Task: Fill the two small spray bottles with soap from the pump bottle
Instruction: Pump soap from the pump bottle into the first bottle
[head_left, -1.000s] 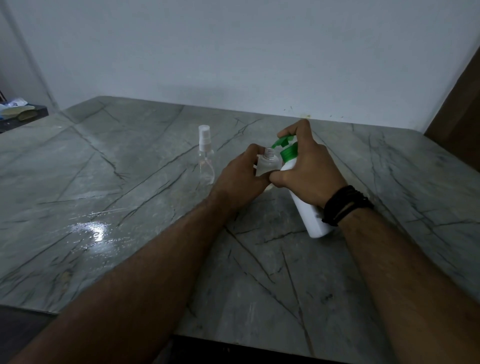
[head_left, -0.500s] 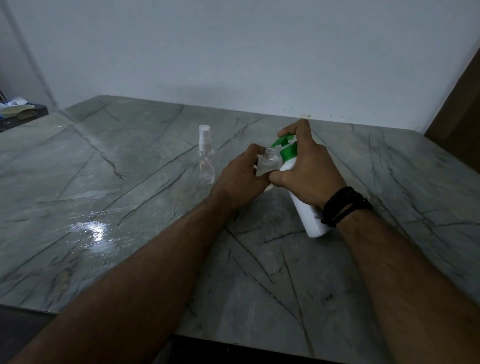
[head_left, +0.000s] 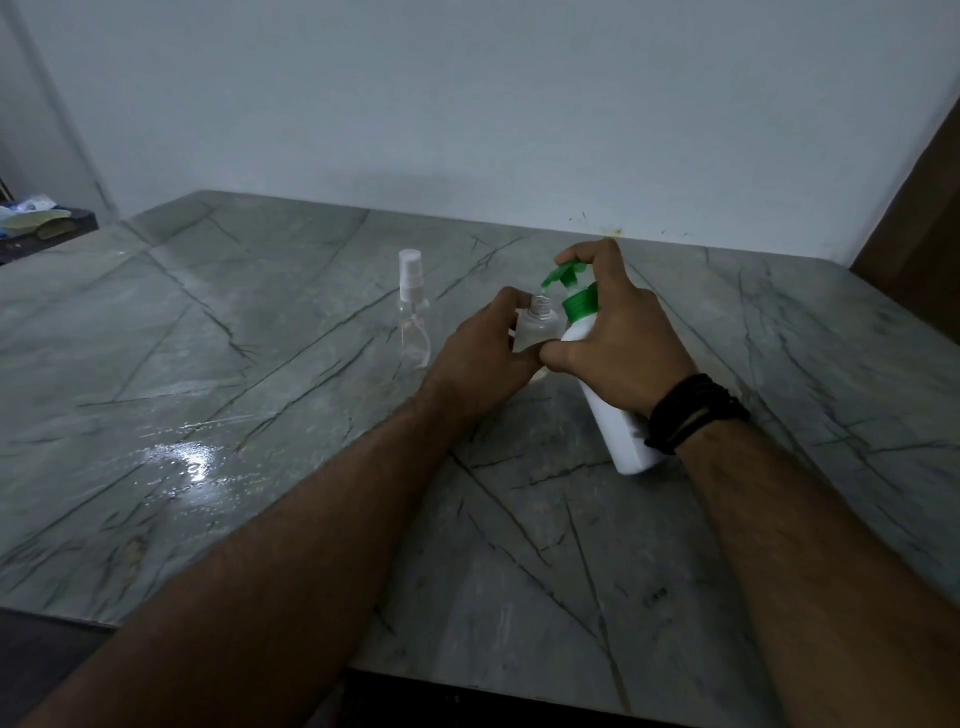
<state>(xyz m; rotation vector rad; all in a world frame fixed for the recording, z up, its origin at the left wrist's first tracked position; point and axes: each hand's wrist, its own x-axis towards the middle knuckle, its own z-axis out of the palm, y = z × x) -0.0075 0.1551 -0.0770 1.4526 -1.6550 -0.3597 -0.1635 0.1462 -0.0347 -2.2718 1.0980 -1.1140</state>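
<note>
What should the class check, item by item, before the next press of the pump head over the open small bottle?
1. Open small bottle uncapped: ok.
2. Left hand grips that bottle: ok.
3. Pump nozzle above the bottle mouth: ok, it looks lined up.
4. Right hand holds the pump bottle, forefinger on the pump head: ok.
5. Soap level in the open bottle: cannot tell.
6. Second spray bottle ready for filling: not ok, its white cap is on; it stands apart on the table.
</note>
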